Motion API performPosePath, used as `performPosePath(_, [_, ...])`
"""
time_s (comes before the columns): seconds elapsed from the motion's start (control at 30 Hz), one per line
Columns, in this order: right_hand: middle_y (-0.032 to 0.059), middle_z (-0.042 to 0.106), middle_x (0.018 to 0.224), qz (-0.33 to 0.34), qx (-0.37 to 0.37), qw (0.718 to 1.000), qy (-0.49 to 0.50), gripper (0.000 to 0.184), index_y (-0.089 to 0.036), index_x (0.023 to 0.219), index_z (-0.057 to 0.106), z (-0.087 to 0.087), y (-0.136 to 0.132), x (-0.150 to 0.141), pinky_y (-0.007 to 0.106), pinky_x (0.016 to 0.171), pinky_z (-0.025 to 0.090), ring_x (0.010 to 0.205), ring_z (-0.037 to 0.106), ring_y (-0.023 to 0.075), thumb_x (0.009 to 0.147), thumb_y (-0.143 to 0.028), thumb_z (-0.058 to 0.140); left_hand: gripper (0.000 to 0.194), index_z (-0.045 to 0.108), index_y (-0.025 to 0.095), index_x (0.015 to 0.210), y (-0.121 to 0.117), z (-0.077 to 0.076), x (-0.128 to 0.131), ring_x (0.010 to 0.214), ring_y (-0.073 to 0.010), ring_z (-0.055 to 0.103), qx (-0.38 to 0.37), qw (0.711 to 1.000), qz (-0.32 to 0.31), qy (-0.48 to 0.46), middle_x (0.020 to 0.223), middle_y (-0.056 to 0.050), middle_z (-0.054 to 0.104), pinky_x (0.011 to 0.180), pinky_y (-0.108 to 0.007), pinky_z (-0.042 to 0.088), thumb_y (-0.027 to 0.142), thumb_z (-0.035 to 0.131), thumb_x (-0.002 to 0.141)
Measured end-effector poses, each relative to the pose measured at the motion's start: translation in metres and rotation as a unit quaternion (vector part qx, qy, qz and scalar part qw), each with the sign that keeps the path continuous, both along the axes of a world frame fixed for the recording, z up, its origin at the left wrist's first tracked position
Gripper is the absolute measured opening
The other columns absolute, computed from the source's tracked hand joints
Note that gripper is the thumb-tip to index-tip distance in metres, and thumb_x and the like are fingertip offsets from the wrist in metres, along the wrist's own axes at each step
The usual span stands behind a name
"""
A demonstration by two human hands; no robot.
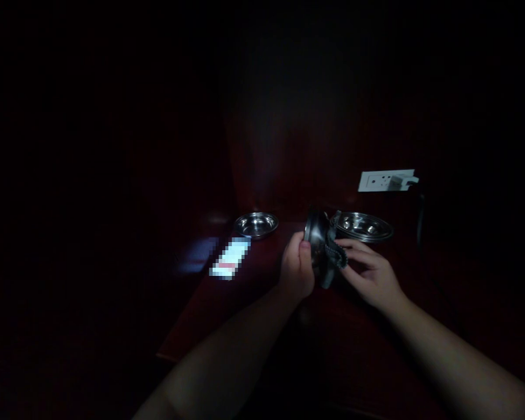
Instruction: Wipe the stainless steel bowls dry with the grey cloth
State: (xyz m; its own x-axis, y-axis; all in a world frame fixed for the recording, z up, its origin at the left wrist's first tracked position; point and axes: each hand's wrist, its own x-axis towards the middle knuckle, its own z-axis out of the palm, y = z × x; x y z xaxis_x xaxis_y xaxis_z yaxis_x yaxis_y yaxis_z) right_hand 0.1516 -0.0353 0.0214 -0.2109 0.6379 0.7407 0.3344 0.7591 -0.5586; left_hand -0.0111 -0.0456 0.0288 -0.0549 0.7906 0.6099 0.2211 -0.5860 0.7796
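My left hand (297, 267) is closed around the side of a shiny steel bowl (318, 236), which is tipped on its side above the table. Against the bowl's right-hand face is a dark grey cloth (336, 254) with a stitched-looking edge, gathered in folds. My right hand (371, 274) pinches this cloth with bent fingers; some fingertips are hidden behind it. The inside of the bowl faces away to the left and cannot be seen.
On the dark red table (245, 312) lie a small steel dish (257, 232) and a lit, blurred phone (230, 258) at left. A larger steel plate (367, 234) sits behind my right hand. A plug and cable hang from the wall socket (376, 182). The surroundings are very dark.
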Motion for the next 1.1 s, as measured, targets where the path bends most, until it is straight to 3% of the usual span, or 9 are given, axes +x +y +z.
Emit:
performPosePath(0.23, [0.0066, 0.062, 0.101, 0.027, -0.075, 0.997, 0.013, 0.012, -0.024, 0.08, 0.069, -0.006, 0.004, -0.003, 0.036, 0.085, 0.047, 0.094, 0.059, 0.0218, 0.077, -0.03, 0.06, 0.032, 0.049, 0.018, 0.104, -0.002, 0.0, 0.003, 0.085, -0.017, 0.056, 0.009, 0.999, -0.042, -0.031, 0.095, -0.006, 0.06, 0.079, -0.031, 0.045, 0.036, 0.026, 0.093])
performPosePath(0.43, [0.0054, 0.064, 0.102, 0.05, -0.105, 0.993, 0.007, 0.019, -0.025, 0.093, 0.07, -0.002, 0.005, -0.005, 0.034, 0.084, 0.047, 0.09, 0.059, 0.0211, 0.077, -0.03, 0.062, 0.031, 0.052, 0.018, 0.102, -0.002, -0.001, 0.003, 0.085, -0.016, 0.056, 0.021, 0.997, -0.069, -0.032, 0.095, -0.005, 0.061, 0.079, -0.029, 0.045, 0.035, 0.027, 0.092])
performPosePath(0.63, [0.0043, 0.068, 0.094, 0.027, -0.152, 0.987, 0.049, 0.023, -0.022, 0.093, 0.07, -0.006, 0.01, -0.003, 0.037, 0.084, 0.046, 0.09, 0.06, 0.0235, 0.075, -0.036, 0.063, 0.035, 0.055, 0.017, 0.096, -0.002, -0.003, 0.001, 0.083, -0.0177, 0.056, 0.02, 0.997, -0.075, -0.008, 0.09, -0.006, 0.061, 0.078, -0.032, 0.044, 0.038, 0.027, 0.092])
performPosePath(0.9, [0.0015, 0.069, 0.074, -0.026, -0.2, 0.972, 0.122, 0.026, -0.019, 0.088, 0.069, -0.009, 0.017, 0.001, 0.03, 0.063, 0.05, 0.066, 0.061, 0.0182, 0.073, -0.04, 0.063, 0.04, 0.056, 0.016, 0.092, -0.003, -0.003, 0.0, 0.077, -0.0178, 0.055, 0.021, 0.996, -0.08, 0.032, 0.082, -0.007, 0.06, 0.072, -0.032, 0.044, 0.041, 0.025, 0.092])
performPosePath(1.1, [0.0016, 0.069, 0.077, -0.034, -0.224, 0.965, 0.131, 0.027, -0.019, 0.091, 0.068, -0.009, 0.019, 0.002, 0.03, 0.064, 0.049, 0.066, 0.061, 0.0174, 0.074, -0.039, 0.062, 0.037, 0.052, 0.017, 0.1, -0.004, -0.004, 0.002, 0.081, -0.0173, 0.057, 0.026, 0.995, -0.091, -0.015, 0.09, -0.007, 0.061, 0.074, -0.031, 0.045, 0.041, 0.025, 0.092])
